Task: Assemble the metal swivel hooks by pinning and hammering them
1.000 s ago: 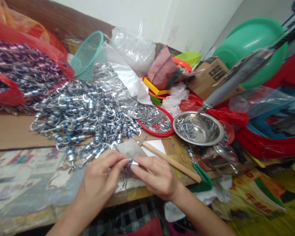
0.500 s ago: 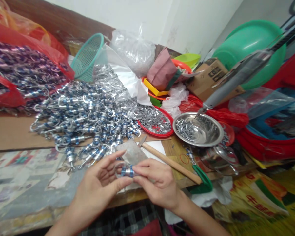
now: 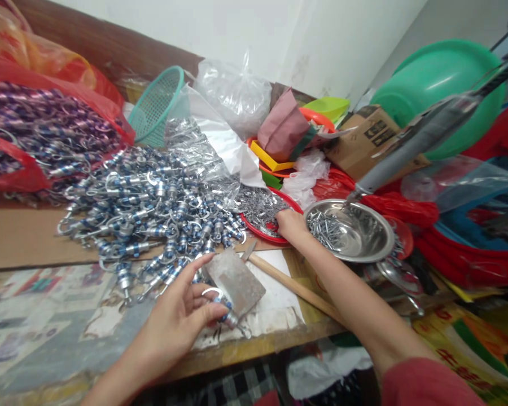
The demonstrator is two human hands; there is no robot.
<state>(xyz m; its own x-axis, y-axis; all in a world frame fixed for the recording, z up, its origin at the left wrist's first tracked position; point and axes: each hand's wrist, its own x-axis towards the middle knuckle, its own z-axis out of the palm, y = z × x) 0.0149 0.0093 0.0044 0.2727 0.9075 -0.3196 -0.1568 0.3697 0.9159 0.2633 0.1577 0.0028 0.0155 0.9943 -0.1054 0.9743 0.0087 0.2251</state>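
Between the thumb and fingers of my left hand [image 3: 182,316], a blue and silver metal fitting [image 3: 227,317] with a curved hook and a pin end is held just over the bench edge. My right hand [image 3: 291,224] reaches out to the red plate [image 3: 257,230] of small flat silver metal pieces [image 3: 260,206]. Its fingers are curled down at the pieces, and their tips are hidden. A flat metal block [image 3: 239,285] lies beside the held fitting. Behind it a hammer [image 3: 294,286] with a wooden handle passes under my right forearm.
A large heap of similar fittings [image 3: 152,208] spreads across the left. A steel bowl [image 3: 383,248] with pins stands right of the red plate. Behind are a teal basket [image 3: 156,110], a red bag [image 3: 105,107] of purple and blue fittings, and a grey tool [image 3: 419,144] slanting over the bowl.
My right hand has let go of the fitting and moved forward to the red plate. My left hand alone now holds the fitting, whose pin end points to the lower right.
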